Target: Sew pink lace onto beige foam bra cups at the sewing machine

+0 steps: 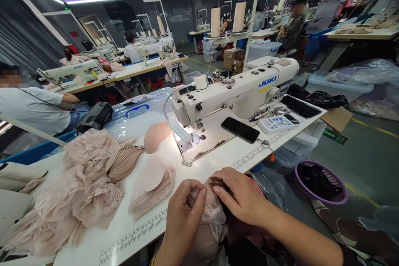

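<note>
Hands, both bare, work together just off the near edge of a white table (120,218), seen from the wearer's own view. The left hand (186,210) pinches beige lace cloth (213,213) narrowly between thumb and fingers; the cloth lies to the right of that pinch, between the hands, its length trailing down towards the wearer's lap. The right hand (241,197) is curled around a small dark tool (221,183), perhaps snips, mostly covered by the fingers. The tool slants from left to right, its left end towards the cloth and the left hand's pinch; the left hand is the nearer to the gathered cloth, though the right is just beside it. Beyond them on the table stands a white sewing machine (230,95), its lamp lit, with a black phone (240,129) to the right. To the left lie a pale cup (151,172), a fan of brown cups (124,163) and a large lace heap (90,183). Far off, other people sit at machines.
</note>
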### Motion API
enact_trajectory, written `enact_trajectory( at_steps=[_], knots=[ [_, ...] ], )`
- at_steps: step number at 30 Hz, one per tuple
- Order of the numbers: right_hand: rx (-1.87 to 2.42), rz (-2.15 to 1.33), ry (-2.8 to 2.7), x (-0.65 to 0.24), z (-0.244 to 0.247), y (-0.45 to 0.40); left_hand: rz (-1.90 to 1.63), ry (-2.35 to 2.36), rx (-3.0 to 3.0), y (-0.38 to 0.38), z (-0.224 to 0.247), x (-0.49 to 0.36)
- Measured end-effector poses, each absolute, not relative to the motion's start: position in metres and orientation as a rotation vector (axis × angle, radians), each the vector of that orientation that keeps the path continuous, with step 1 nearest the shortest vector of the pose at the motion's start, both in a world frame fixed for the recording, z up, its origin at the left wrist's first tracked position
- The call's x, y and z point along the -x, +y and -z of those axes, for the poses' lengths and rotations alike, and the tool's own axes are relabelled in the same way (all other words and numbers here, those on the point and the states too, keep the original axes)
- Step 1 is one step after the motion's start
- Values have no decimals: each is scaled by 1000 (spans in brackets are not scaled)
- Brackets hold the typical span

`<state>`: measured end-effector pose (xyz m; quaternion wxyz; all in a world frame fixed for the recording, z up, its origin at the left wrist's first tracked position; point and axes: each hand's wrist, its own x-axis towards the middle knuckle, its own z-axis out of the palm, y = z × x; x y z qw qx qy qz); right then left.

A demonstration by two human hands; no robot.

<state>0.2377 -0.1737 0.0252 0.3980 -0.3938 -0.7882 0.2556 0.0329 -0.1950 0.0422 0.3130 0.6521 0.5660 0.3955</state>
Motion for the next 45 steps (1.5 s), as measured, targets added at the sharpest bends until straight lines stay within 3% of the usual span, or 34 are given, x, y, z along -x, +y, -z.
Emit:
enact_trajectory(
  at_steps=[28,45],
  knots=[
    [945,5,-2198,-226,-20,-172,-990,1441,-1604,-195,-51,-35],
    [939,-361,-2199,-229,-19,-172,-929,1395,-1685,-194,-52,-31]
  ],
)
